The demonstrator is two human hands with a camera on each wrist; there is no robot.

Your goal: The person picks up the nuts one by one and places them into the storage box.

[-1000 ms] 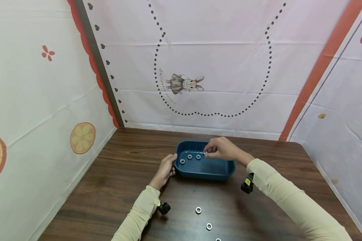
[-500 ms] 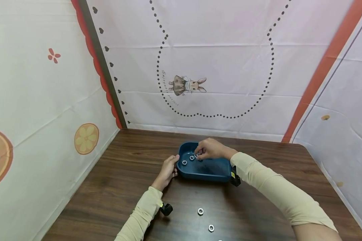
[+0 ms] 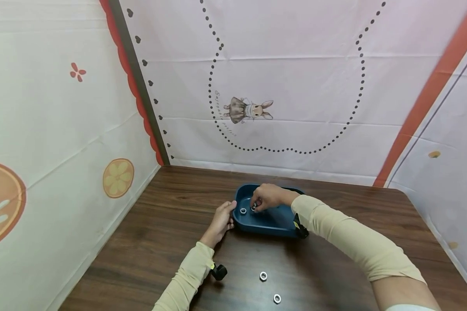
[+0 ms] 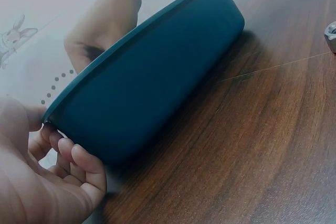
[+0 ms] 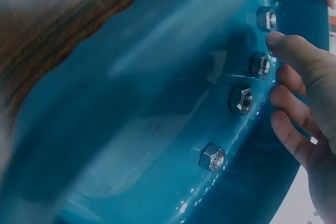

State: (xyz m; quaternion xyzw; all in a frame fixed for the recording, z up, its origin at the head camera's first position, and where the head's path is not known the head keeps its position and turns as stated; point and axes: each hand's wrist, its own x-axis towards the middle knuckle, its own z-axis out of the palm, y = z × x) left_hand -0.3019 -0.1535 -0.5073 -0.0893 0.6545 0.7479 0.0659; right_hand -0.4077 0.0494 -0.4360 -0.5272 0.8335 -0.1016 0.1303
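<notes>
One blue tray (image 3: 264, 230), clamped in left hand (image 3: 220, 219); bent right hand (image 3: 270, 195) beside four nuts (image 5: 212, 158) inside, pinch unclear. Two nuts (image 3: 263, 279) on tabletop (image 3: 148, 242).

The glossy teal-blue rectangular basin (image 4: 152, 77), round-cornered and thin-rimmed, sits open side up, and inside it four silvery metal hex nuts (image 5: 241, 101) run in a loose, spaced line along the basin's far side, the leftmost lying flat by its left end. And out in front of the basin, two loose silvery nuts (image 3: 263, 276) lie flat, holes up, well apart from it!
</notes>
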